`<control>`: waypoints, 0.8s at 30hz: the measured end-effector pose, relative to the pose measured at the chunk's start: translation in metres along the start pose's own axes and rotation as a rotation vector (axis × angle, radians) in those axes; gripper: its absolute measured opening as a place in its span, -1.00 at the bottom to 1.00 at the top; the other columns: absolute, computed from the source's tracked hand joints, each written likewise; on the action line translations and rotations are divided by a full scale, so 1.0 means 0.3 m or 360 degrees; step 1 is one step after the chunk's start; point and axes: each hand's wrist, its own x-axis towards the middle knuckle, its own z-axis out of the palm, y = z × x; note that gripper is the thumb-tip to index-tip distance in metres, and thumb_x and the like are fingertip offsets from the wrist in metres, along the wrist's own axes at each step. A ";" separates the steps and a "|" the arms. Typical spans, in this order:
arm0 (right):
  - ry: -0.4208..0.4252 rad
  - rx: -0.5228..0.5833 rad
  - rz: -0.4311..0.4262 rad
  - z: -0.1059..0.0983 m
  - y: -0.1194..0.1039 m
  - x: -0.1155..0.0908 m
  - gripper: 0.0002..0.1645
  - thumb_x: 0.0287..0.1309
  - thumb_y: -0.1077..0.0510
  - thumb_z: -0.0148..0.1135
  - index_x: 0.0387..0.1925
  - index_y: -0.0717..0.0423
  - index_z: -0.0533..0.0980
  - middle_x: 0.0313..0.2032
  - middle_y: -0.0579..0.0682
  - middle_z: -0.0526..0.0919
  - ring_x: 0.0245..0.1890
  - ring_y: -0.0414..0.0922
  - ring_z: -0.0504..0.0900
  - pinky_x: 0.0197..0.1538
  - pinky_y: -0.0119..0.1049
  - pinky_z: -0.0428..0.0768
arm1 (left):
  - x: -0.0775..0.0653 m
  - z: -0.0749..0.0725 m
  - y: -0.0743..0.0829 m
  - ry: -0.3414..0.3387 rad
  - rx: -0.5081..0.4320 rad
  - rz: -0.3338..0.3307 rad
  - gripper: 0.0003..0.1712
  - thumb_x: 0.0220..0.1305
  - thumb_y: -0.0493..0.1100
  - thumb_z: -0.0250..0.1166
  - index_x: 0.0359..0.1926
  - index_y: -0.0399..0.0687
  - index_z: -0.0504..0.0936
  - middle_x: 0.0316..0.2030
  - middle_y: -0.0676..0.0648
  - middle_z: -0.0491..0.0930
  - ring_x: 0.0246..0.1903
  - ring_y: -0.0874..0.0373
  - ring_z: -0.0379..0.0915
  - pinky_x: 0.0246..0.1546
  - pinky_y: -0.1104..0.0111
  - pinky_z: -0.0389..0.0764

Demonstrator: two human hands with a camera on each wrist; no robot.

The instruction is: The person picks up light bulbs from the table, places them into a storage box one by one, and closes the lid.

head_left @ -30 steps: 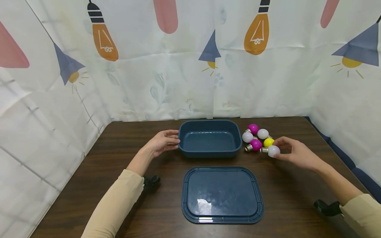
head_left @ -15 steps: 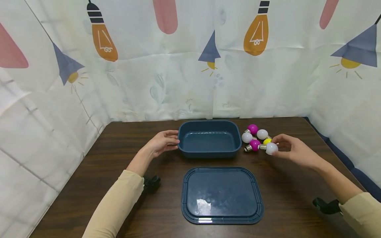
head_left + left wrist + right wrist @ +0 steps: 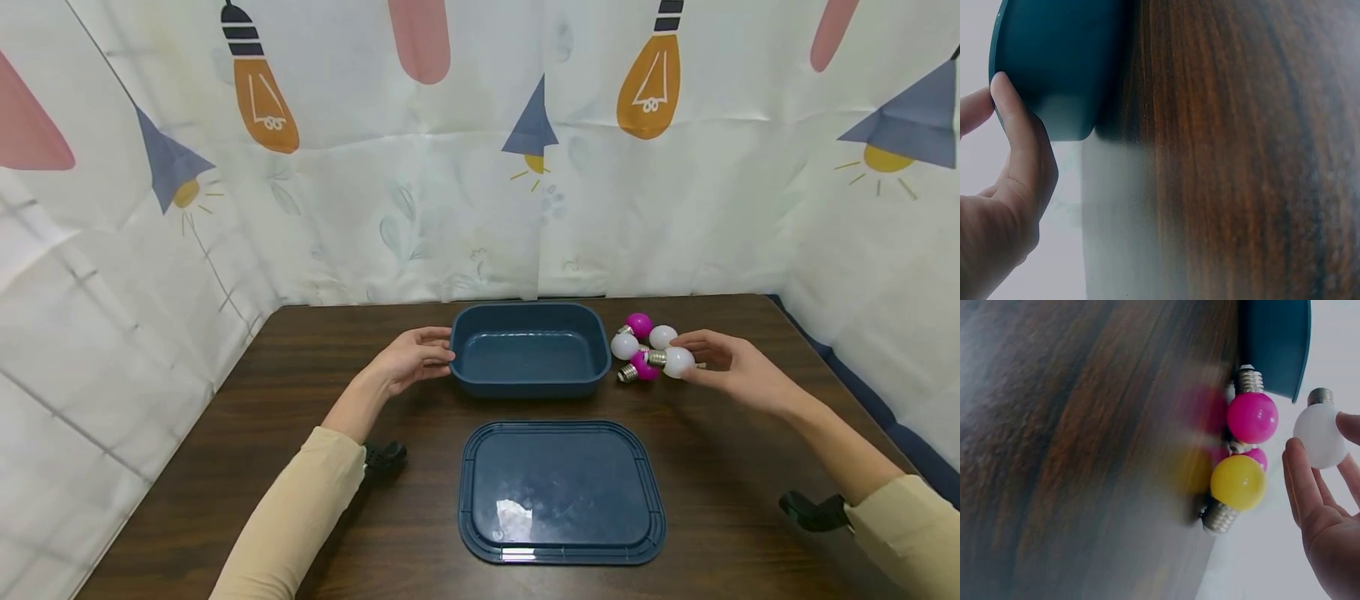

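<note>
My right hand (image 3: pixel 738 371) holds a white light bulb (image 3: pixel 678 362) by its globe between thumb and fingers, its metal screw base pointing left toward the bin. In the right wrist view the bulb is up off the table, beside a magenta bulb (image 3: pixel 1252 419) and a yellow bulb (image 3: pixel 1238 482). The head view has the yellow one hidden behind the hand and held bulb. My left hand (image 3: pixel 408 360) touches the left end of an open dark blue plastic bin (image 3: pixel 532 389), fingers loosely extended. Its fingertips (image 3: pixel 1001 81) lie at the rim in the left wrist view.
Behind the held bulb, more bulbs lie on the dark wooden table (image 3: pixel 360 333): a white bulb (image 3: pixel 624 347), another white bulb (image 3: pixel 663 337) and a magenta bulb (image 3: pixel 639 324). A flat dark blue lid (image 3: pixel 562 492) lies in front of the bin. A patterned curtain (image 3: pixel 450 208) hangs behind.
My right hand has moved the white bulb up and slightly left, from the near side of the pile to over it, covering the yellow bulb. My left hand has stayed at the bin.
</note>
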 end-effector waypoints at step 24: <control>-0.0035 0.0113 0.0045 0.002 -0.064 0.076 -0.49 0.42 0.10 0.30 0.29 0.19 0.46 0.22 0.18 0.52 0.24 0.26 0.48 0.03 -0.47 0.57 | -0.009 0.008 0.002 -0.0005 -0.0017 0.0006 -0.31 0.46 -0.42 0.18 0.53 -0.31 0.18 0.30 -0.31 0.33 -0.22 0.16 0.58 -0.11 0.34 0.72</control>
